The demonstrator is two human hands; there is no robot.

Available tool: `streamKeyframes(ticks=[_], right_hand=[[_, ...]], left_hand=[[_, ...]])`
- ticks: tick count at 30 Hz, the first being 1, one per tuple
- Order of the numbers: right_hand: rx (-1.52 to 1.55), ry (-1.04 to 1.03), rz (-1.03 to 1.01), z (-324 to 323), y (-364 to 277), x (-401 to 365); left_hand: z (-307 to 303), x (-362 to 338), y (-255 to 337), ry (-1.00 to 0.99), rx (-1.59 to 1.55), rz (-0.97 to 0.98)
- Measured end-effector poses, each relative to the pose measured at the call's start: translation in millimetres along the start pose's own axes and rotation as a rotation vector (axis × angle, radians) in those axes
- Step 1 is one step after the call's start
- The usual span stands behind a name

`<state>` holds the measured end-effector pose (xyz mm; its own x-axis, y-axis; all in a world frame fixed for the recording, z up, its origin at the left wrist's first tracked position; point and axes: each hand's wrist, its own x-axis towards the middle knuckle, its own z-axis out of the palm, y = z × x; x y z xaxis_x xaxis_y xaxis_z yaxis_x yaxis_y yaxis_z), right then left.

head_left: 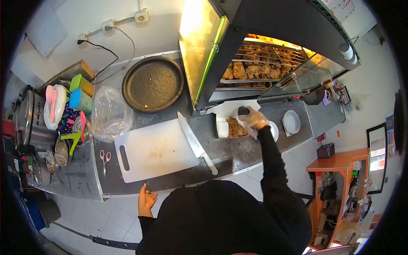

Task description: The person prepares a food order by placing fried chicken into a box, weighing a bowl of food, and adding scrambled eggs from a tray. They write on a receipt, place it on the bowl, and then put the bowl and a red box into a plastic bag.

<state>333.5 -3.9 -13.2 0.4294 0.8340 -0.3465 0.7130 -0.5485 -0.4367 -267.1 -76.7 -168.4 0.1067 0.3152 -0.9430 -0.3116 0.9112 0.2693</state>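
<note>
My right hand, in what looks like a clear plastic glove, is over an open takeaway box with its fingers closed around a small dark item I cannot make out. Inside the box lie browned fried chicken pieces and a small white container. Partly behind my right wrist is a white bowl. My left hand hangs bare by the counter's front edge, fingers loosely apart and holding nothing. Nearest to it is a white cutting board with brown stains.
A large knife lies along the board's right edge, and pink-handled scissors on its left. Behind stand a round dark pan and a lit display warmer of fried chicken. A plastic bag sits left; a white dish right.
</note>
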Motion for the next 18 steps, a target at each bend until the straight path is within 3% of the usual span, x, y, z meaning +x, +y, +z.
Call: streamKeyframes(ticks=[1,2,4,7,12,15,18], right_hand=[[-0.181,0.107,0.099,18.9,-8.5,-2.2],[-0.262,-0.006,0.134,46.8,-7.7,0.6],[-0.355,-0.128,0.158,63.7,-20.6,-4.8],[0.016,-0.401,-0.030,25.2,-0.6,27.0],[0.069,0.073,0.059,21.8,21.2,14.9],[-0.285,-0.033,0.281,80.5,18.6,8.8],[-0.200,-0.171,0.138,44.7,5.6,5.1]], left_hand=[[3.7,1.7,1.5,-0.003,0.007,0.027],[-0.8,7.6,2.1,-0.081,-0.003,0.022],[-10.4,25.8,-2.5,-0.025,0.009,-0.014],[0.2,2.5,9.2,-0.023,0.046,-0.011],[-12.3,7.0,5.3,-0.084,0.020,0.006],[9.8,-11.3,15.8,-0.043,0.103,0.021],[7.5,-8.9,18.7,-0.086,0.035,-0.053]])
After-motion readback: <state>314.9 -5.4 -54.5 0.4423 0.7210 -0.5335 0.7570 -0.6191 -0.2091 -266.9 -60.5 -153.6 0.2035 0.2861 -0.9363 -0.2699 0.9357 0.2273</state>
